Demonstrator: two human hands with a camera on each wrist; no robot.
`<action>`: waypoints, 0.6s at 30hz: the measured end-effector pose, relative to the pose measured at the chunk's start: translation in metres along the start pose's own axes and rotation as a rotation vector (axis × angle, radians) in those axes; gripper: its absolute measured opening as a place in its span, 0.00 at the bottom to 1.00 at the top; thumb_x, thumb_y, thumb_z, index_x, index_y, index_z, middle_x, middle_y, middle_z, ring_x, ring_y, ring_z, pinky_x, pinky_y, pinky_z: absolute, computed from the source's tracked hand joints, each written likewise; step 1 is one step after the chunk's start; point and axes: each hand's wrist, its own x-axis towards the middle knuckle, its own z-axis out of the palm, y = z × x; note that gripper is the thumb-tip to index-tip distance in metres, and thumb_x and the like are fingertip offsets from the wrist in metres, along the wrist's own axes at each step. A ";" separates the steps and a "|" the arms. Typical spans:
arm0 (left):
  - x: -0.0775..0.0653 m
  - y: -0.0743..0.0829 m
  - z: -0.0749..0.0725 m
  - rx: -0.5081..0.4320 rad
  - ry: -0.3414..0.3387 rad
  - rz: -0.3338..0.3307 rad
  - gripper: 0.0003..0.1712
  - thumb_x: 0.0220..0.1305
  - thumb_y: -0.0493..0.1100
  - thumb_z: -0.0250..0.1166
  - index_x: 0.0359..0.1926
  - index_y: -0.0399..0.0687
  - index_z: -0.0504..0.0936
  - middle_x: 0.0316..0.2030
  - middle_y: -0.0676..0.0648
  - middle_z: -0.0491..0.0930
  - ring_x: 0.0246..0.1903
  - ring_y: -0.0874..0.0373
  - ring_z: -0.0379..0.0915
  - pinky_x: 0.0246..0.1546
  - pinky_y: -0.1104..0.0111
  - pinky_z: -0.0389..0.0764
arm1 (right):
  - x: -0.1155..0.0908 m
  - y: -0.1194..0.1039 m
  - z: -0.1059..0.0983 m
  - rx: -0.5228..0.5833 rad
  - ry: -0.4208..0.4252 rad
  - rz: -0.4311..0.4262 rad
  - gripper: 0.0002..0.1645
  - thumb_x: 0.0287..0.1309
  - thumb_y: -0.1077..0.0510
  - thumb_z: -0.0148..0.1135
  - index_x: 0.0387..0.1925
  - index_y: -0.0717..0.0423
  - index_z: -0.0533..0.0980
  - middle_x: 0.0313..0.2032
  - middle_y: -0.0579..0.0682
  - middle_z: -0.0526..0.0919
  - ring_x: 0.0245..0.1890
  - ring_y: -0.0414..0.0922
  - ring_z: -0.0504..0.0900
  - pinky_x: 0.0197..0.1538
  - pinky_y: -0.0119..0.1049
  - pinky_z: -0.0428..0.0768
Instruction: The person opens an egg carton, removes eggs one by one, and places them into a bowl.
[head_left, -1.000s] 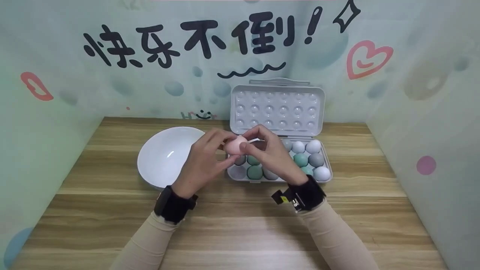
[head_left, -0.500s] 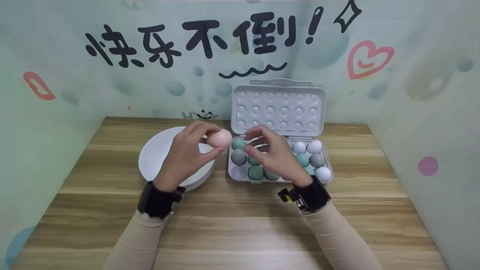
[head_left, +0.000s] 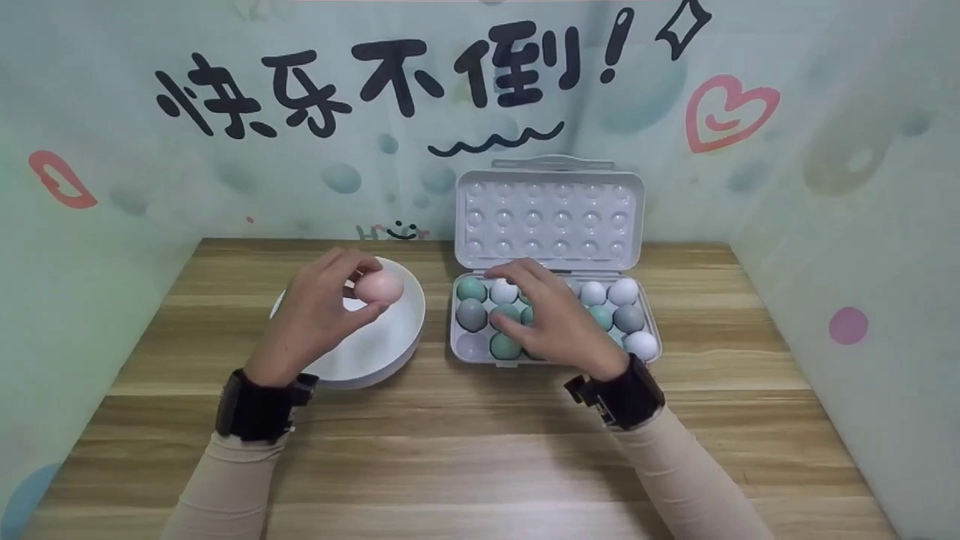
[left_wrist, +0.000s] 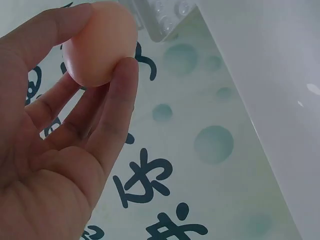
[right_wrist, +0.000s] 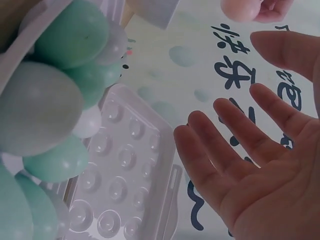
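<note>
A pale pink egg (head_left: 379,287) is pinched between the thumb and fingers of my left hand (head_left: 311,319), above the white bowl (head_left: 375,349). In the left wrist view the egg (left_wrist: 101,44) shows smooth and whole, with fingertips on its sides. My right hand (head_left: 559,322) hovers over the egg box (head_left: 456,352) with spread fingers and nothing in its grasp. Green, grey and white eggs sit in rows in the box, such as a grey egg (head_left: 472,315); the hand hides some of them. The right wrist view shows the right palm (right_wrist: 280,195) bare.
The box's lid (head_left: 549,217) stands raised at the back, dimpled inside. Bowl and box stand side by side on a wood-grain table (head_left: 450,465). A printed cloth backdrop (head_left: 285,172) with large black characters closes off the back and sides.
The pink egg was between both hands; my right hand has let go of it. My left hand has carried it leftward over the bowl, while the right stays over the box.
</note>
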 end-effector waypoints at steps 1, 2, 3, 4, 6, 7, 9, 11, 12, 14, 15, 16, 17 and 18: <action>-0.002 -0.004 -0.001 0.011 -0.018 0.003 0.24 0.53 0.31 0.81 0.51 0.38 0.82 0.49 0.43 0.84 0.47 0.50 0.82 0.45 0.60 0.88 | 0.000 0.001 0.000 -0.008 -0.005 -0.002 0.31 0.65 0.56 0.73 0.67 0.51 0.76 0.62 0.45 0.79 0.63 0.43 0.78 0.67 0.41 0.77; -0.003 -0.007 -0.002 0.030 -0.036 0.010 0.24 0.53 0.31 0.81 0.50 0.38 0.82 0.48 0.42 0.84 0.45 0.49 0.82 0.45 0.60 0.88 | -0.001 0.003 0.000 -0.017 -0.012 -0.003 0.31 0.65 0.56 0.73 0.67 0.51 0.76 0.62 0.46 0.79 0.64 0.43 0.77 0.68 0.42 0.76; -0.003 -0.010 -0.003 0.043 -0.055 0.018 0.24 0.53 0.31 0.81 0.49 0.38 0.82 0.47 0.42 0.83 0.44 0.49 0.82 0.45 0.59 0.88 | -0.002 0.005 0.000 -0.022 -0.013 -0.003 0.31 0.64 0.56 0.74 0.67 0.51 0.76 0.62 0.46 0.79 0.64 0.44 0.77 0.68 0.42 0.76; -0.003 -0.012 -0.004 0.055 -0.075 0.027 0.23 0.53 0.31 0.81 0.49 0.38 0.82 0.46 0.42 0.83 0.43 0.49 0.82 0.44 0.59 0.88 | -0.003 0.006 -0.001 -0.029 -0.012 -0.002 0.31 0.64 0.56 0.74 0.67 0.50 0.76 0.62 0.46 0.79 0.64 0.44 0.77 0.68 0.43 0.76; -0.002 -0.018 -0.007 0.079 -0.119 0.034 0.23 0.53 0.31 0.81 0.48 0.38 0.82 0.44 0.42 0.83 0.41 0.48 0.81 0.43 0.58 0.86 | -0.004 0.008 -0.003 -0.038 -0.008 0.000 0.32 0.63 0.56 0.75 0.67 0.50 0.76 0.62 0.46 0.78 0.64 0.44 0.77 0.68 0.43 0.76; -0.002 -0.021 -0.008 0.090 -0.141 0.031 0.22 0.53 0.31 0.81 0.48 0.38 0.82 0.43 0.42 0.83 0.41 0.48 0.81 0.43 0.58 0.84 | -0.005 0.008 -0.003 -0.043 -0.007 0.001 0.32 0.63 0.57 0.75 0.67 0.50 0.76 0.62 0.45 0.78 0.64 0.43 0.77 0.68 0.43 0.76; -0.002 -0.027 -0.010 0.111 -0.188 0.026 0.21 0.53 0.31 0.80 0.47 0.38 0.82 0.42 0.42 0.83 0.40 0.47 0.79 0.43 0.57 0.81 | -0.005 0.009 -0.004 -0.045 -0.007 -0.002 0.32 0.63 0.57 0.74 0.67 0.50 0.76 0.62 0.45 0.78 0.64 0.43 0.76 0.68 0.43 0.76; -0.001 -0.034 -0.012 0.132 -0.241 0.015 0.21 0.54 0.31 0.80 0.47 0.39 0.81 0.41 0.42 0.83 0.39 0.46 0.78 0.42 0.57 0.78 | -0.005 0.009 -0.005 -0.048 -0.014 -0.005 0.31 0.63 0.58 0.74 0.67 0.50 0.76 0.62 0.45 0.78 0.64 0.43 0.76 0.68 0.44 0.76; -0.001 -0.036 -0.013 0.139 -0.272 0.004 0.20 0.54 0.32 0.79 0.46 0.39 0.81 0.41 0.42 0.83 0.40 0.46 0.77 0.42 0.57 0.78 | -0.005 0.009 -0.005 -0.052 -0.018 -0.004 0.32 0.63 0.58 0.73 0.67 0.50 0.76 0.62 0.46 0.78 0.64 0.43 0.76 0.68 0.44 0.76; -0.001 -0.042 -0.014 0.155 -0.334 -0.016 0.19 0.55 0.33 0.79 0.46 0.39 0.82 0.41 0.42 0.83 0.40 0.46 0.76 0.43 0.57 0.77 | -0.004 0.009 -0.004 -0.057 -0.028 0.004 0.32 0.63 0.58 0.73 0.67 0.49 0.76 0.62 0.45 0.78 0.64 0.43 0.76 0.68 0.44 0.76; 0.000 -0.044 -0.015 0.164 -0.368 -0.034 0.18 0.55 0.33 0.79 0.46 0.40 0.82 0.41 0.42 0.82 0.41 0.47 0.76 0.44 0.57 0.77 | -0.004 0.009 -0.004 -0.060 -0.033 0.008 0.32 0.63 0.57 0.73 0.67 0.49 0.76 0.62 0.46 0.78 0.64 0.43 0.76 0.68 0.44 0.76; 0.000 -0.046 -0.015 0.176 -0.401 -0.050 0.17 0.56 0.34 0.78 0.45 0.41 0.82 0.41 0.42 0.82 0.40 0.47 0.75 0.44 0.57 0.77 | -0.004 0.009 -0.004 -0.063 -0.037 0.012 0.32 0.63 0.57 0.73 0.67 0.49 0.76 0.63 0.46 0.77 0.64 0.44 0.76 0.68 0.44 0.76; 0.001 -0.048 -0.015 0.189 -0.435 -0.065 0.17 0.56 0.34 0.78 0.45 0.41 0.83 0.40 0.43 0.82 0.40 0.47 0.75 0.43 0.58 0.76 | -0.004 0.009 -0.004 -0.065 -0.042 0.016 0.31 0.63 0.57 0.73 0.67 0.49 0.76 0.63 0.45 0.77 0.64 0.44 0.76 0.68 0.44 0.76; 0.002 -0.050 -0.015 0.202 -0.466 -0.076 0.16 0.56 0.35 0.77 0.45 0.41 0.83 0.39 0.43 0.82 0.40 0.48 0.74 0.43 0.58 0.76 | -0.004 0.009 -0.003 -0.065 -0.046 0.019 0.31 0.63 0.57 0.73 0.67 0.49 0.76 0.63 0.46 0.77 0.64 0.44 0.76 0.68 0.45 0.76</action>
